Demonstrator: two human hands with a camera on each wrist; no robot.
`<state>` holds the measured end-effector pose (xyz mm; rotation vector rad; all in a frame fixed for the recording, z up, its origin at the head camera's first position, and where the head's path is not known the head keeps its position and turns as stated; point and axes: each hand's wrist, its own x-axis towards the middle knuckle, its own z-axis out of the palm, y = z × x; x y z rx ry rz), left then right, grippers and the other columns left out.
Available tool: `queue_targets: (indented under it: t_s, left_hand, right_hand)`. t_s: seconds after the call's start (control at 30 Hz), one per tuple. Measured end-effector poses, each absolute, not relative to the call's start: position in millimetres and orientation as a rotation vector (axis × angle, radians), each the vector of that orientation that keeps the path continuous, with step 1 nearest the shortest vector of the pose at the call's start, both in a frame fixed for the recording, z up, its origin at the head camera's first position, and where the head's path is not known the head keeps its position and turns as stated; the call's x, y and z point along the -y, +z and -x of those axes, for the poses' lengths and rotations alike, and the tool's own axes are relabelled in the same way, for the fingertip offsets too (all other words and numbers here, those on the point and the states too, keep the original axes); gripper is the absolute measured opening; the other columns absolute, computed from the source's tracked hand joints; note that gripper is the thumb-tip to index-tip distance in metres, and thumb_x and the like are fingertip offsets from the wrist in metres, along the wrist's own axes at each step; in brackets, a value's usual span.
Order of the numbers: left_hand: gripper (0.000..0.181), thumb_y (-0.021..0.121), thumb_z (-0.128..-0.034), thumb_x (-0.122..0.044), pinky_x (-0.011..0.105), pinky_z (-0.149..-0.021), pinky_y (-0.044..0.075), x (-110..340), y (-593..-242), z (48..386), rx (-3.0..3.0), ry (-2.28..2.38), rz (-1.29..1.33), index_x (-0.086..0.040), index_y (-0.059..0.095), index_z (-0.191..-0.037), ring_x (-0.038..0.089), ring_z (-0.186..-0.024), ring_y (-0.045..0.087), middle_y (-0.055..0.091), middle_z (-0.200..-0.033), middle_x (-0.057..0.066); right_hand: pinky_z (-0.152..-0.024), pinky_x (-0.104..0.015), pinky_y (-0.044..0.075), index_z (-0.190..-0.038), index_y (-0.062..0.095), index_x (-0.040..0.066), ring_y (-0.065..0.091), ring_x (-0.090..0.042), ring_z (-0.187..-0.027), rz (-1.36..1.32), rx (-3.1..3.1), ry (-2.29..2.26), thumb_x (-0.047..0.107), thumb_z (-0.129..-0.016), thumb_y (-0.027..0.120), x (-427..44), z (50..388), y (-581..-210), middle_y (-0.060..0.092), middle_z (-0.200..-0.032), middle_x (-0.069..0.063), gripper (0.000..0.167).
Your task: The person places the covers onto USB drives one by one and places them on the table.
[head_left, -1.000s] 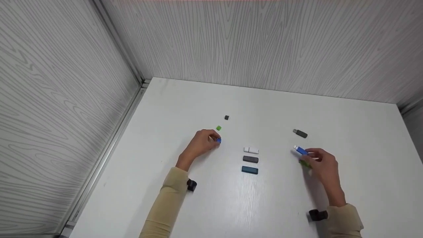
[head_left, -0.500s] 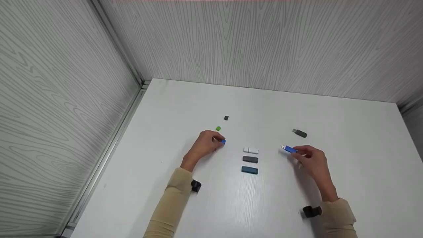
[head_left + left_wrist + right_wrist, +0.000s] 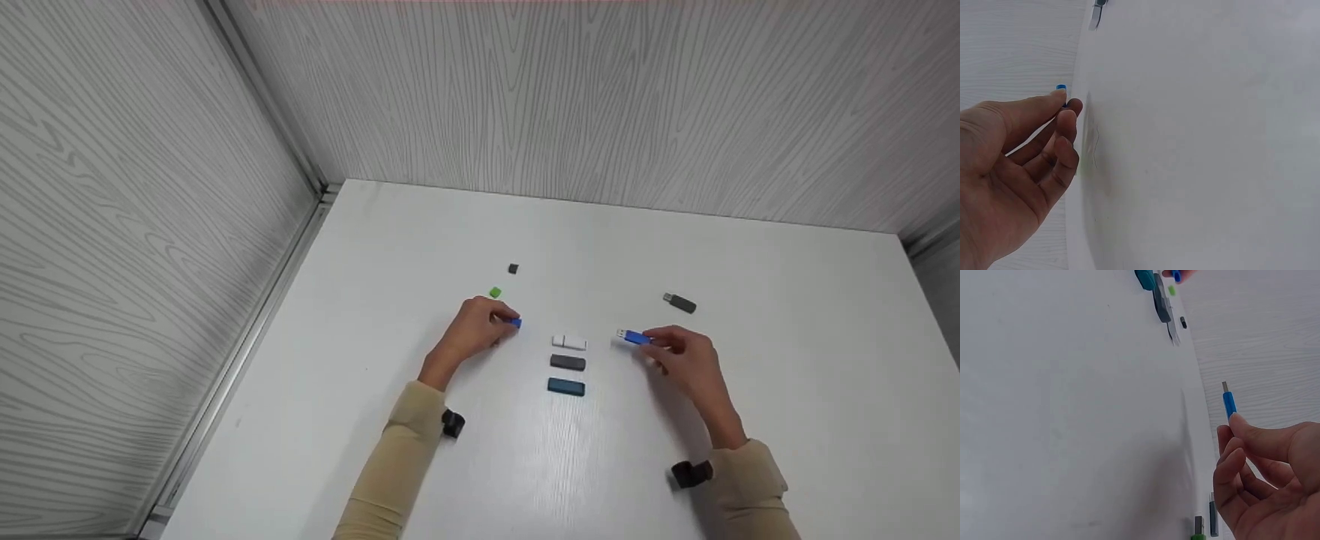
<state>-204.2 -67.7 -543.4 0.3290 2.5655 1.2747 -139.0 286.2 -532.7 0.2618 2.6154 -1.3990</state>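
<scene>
Between thumb and fingers, my left hand [image 3: 476,330] pinches a small blue USB stick cap [image 3: 516,323]; its end peeks past the thumb in the left wrist view. My right hand [image 3: 686,364] pinches the rear of a blue USB stick [image 3: 637,337], bare metal plug pointing left toward the cap. Cap and stick are apart and held above the table, as the right wrist view shows for the stick [image 3: 1229,403]. A green cap [image 3: 495,292] and a black cap [image 3: 513,268] lie beyond my left hand. Beyond my right hand lies an uncapped black USB stick [image 3: 681,303].
Between the hands, a white USB stick [image 3: 570,343], a dark grey one [image 3: 568,362] and a teal one [image 3: 566,387] lie in a column on the white table [image 3: 480,480]. A green USB stick [image 3: 1198,535] shows at the right wrist view's bottom edge. Panels border the table's back and sides.
My right hand has carried the blue USB stick left, away from above the green one. My left hand has shifted slightly right with the blue cap, so the gap between them has narrowed.
</scene>
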Motion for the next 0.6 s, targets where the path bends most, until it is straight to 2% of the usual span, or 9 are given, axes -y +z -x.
queue_targets:
  t_s: [0.27,0.5,0.6]
  left_hand:
    - [0.019,0.075,-0.0975,-0.012,0.023,-0.072,0.055,59,-544,206,-2.561,1.285,-0.361,-0.010,0.080,-0.116,0.013,-0.084,0.066,0.077,-0.114,0.009]
    - [0.017,0.075,-0.0974,-0.012,0.026,-0.079,0.053,49,-544,209,-2.579,1.286,-0.425,-0.010,0.080,-0.114,0.012,-0.090,0.064,0.079,-0.111,0.007]
    - [0.017,0.075,-0.0973,-0.012,0.025,-0.077,0.054,45,-545,209,-2.574,1.293,-0.437,-0.010,0.080,-0.114,0.011,-0.088,0.064,0.079,-0.110,0.007]
  right_hand:
    - [-0.067,-0.022,0.054,-0.131,0.072,0.007,0.062,-0.018,-0.079,-0.258,-2.604,-1.390,0.017,-0.103,0.070,-276,143,-537,0.072,-0.110,-0.016,0.030]
    - [-0.066,-0.020,0.052,-0.131,0.072,0.008,0.061,-0.016,-0.079,-0.272,-2.605,-1.376,0.018,-0.103,0.070,-269,145,-537,0.072,-0.109,-0.015,0.030]
    - [-0.067,-0.020,0.052,-0.131,0.072,0.007,0.061,-0.017,-0.080,-0.277,-2.602,-1.367,0.018,-0.102,0.070,-267,148,-536,0.072,-0.110,-0.015,0.031]
